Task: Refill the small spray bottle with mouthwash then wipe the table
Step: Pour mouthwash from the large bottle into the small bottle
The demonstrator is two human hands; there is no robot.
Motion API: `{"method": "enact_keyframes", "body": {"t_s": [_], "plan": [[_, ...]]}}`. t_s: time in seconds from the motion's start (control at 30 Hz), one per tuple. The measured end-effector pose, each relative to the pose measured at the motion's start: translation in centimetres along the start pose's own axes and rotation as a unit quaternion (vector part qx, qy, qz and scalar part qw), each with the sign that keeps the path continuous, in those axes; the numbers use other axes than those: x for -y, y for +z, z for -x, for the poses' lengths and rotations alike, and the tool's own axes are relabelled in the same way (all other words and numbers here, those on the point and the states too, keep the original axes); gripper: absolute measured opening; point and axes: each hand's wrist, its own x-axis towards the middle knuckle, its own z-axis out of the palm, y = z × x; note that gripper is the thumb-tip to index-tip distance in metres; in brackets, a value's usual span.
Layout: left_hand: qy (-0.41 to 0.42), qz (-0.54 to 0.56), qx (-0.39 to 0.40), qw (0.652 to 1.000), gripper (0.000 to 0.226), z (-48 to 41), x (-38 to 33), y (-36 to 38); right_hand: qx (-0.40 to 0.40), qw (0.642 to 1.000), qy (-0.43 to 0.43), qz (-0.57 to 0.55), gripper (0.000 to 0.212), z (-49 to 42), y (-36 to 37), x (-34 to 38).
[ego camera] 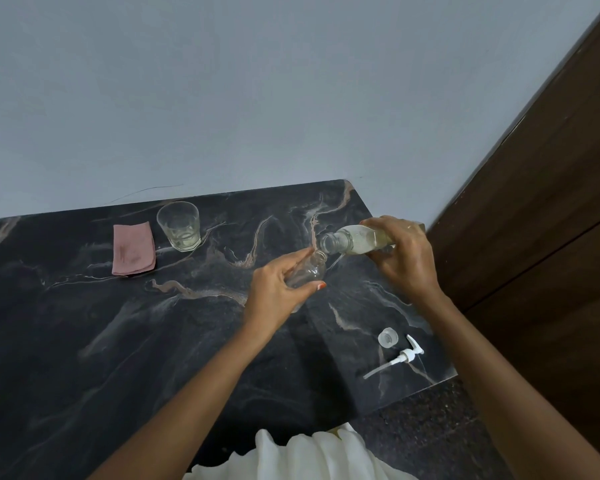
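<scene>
The single head camera is looking forward and steeply down onto the tabletop (pixel 84 341). It is sitting close above, with a wall (pixel 222 81) filling the upper frame.

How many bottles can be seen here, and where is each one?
2. The small bottle is gripped in the left hand; the larger bottle is tilted in the right hand, its mouth beside the small one's opening. No others show.
</scene>
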Motion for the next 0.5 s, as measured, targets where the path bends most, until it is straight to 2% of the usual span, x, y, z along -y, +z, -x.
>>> {"method": "enact_keyframes", "body": {"t_s": [0.5], "plan": [[-0.007,0.006,-0.006,1.0,0.06,-0.09,0.2,0.04,-0.012,0.998,-0.052,0.022,0.043,-0.47,-0.37,0.32]]}}
